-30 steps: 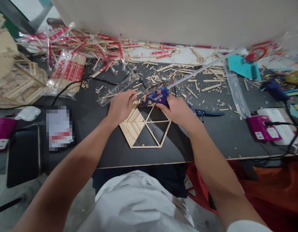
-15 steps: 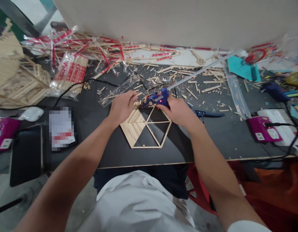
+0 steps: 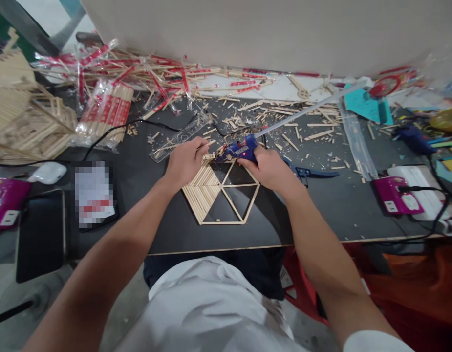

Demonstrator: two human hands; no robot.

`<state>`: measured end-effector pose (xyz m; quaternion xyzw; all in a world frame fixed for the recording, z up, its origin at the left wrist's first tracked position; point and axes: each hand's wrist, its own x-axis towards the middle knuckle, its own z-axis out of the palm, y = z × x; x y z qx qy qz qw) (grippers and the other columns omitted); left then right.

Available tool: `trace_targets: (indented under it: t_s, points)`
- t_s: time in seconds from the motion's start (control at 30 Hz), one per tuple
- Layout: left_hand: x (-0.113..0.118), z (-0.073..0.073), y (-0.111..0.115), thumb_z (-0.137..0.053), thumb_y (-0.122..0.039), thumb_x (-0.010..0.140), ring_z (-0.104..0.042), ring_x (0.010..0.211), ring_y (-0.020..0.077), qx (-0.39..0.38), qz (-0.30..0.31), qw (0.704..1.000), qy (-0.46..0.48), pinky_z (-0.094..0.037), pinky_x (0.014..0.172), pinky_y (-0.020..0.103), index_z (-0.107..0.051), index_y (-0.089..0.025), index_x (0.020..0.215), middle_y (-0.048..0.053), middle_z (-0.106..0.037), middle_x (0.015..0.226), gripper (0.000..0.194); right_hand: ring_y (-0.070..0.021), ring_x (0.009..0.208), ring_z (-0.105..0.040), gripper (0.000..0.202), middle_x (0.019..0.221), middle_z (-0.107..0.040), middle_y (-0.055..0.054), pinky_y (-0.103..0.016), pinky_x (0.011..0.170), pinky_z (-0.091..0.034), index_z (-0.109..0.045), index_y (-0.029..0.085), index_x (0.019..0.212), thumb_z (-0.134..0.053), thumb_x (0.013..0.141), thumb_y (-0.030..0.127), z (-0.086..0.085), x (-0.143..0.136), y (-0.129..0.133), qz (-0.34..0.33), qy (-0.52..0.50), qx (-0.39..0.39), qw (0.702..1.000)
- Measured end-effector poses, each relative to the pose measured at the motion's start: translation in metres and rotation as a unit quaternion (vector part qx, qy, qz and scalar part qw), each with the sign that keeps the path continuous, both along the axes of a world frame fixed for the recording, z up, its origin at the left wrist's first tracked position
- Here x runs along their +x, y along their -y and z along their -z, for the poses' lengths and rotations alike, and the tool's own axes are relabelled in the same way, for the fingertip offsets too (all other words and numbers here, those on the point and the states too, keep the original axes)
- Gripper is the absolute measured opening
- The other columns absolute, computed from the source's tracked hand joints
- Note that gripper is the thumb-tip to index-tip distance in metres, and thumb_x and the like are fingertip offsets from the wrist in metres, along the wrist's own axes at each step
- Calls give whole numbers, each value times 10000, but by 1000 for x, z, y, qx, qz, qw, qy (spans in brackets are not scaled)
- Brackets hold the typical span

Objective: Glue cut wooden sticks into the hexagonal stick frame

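Observation:
A hexagonal frame of wooden sticks (image 3: 202, 198) lies flat on the dark table, with sticks filling its left sections and thin spokes crossing the open ones. At its upper left edge, my left hand (image 3: 187, 161) pinches a short wooden stick (image 3: 210, 143). My right hand (image 3: 271, 166) is wrapped round a blue glue gun (image 3: 242, 148) with a small red light. The gun's nozzle points left, close to my left fingers and above the frame's top; its exact tip is hard to make out. A long translucent glue stick (image 3: 302, 113) sticks out of the gun's back.
Wrapped sticks (image 3: 108, 110) and a stick structure (image 3: 31, 117) lie left. Two phones (image 3: 40, 234) (image 3: 95, 195) rest near the left edge. Blue pliers (image 3: 317, 173), a purple power block (image 3: 396, 195) and another blue glue gun (image 3: 414, 139) are right. Wood scraps litter the back.

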<state>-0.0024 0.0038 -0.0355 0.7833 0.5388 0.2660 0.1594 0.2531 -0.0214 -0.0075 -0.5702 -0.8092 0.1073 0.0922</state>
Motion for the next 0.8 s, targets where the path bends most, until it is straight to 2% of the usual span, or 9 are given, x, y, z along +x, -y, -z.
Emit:
trace_targets:
  t_s: [0.33,0.4,0.47,0.6,0.67,0.8]
  points:
    - [1,1,0,-465,-333,1029,-699,799,207,6,7,1000,24,-477,726,300,-704,-218,1031,42,-793,927,265,-342,909,-701,439,1006,-740,-192,-391,777,-504,-614,109,1211,-445,1040,476,-4,-2,2,7,-3,-17,1000]
    - [1,0,-4,-508,-328,1004,-683,756,184,-10,-3,997,71,-487,707,286,-697,-212,982,37,-791,890,223,-345,900,-704,454,997,-747,-191,-391,765,-504,-608,101,1241,-444,1039,474,-5,-3,2,8,5,-19,1000]
    - [0,1,-10,-545,-317,985,-635,646,140,-41,-31,986,160,-485,639,259,-676,-202,943,36,-784,860,179,-355,890,-708,483,990,-750,-201,-398,758,-503,-606,87,1254,-437,1041,486,-6,-4,3,13,20,-16,1000]
    - [-7,2,-22,-525,-318,1018,-505,480,70,-91,-94,934,331,-414,476,219,-635,-198,977,41,-762,868,167,-372,883,-715,535,996,-752,-211,-419,769,-502,-603,80,1283,-409,1052,521,-8,-5,5,22,51,4,998]
    - [-10,3,-24,-513,-361,1043,-487,471,61,-94,-102,925,354,-394,453,218,-623,-211,976,33,-746,869,197,-376,887,-716,545,1000,-753,-208,-424,774,-501,-598,84,1302,-416,1049,531,-8,-6,5,26,55,10,998]
    - [-9,5,-22,-517,-413,1049,-487,472,68,-76,-91,935,335,-391,457,227,-614,-217,974,30,-723,824,231,-374,860,-710,540,984,-752,-214,-425,742,-491,-597,81,1291,-411,1046,525,-9,-8,6,46,54,5,997]
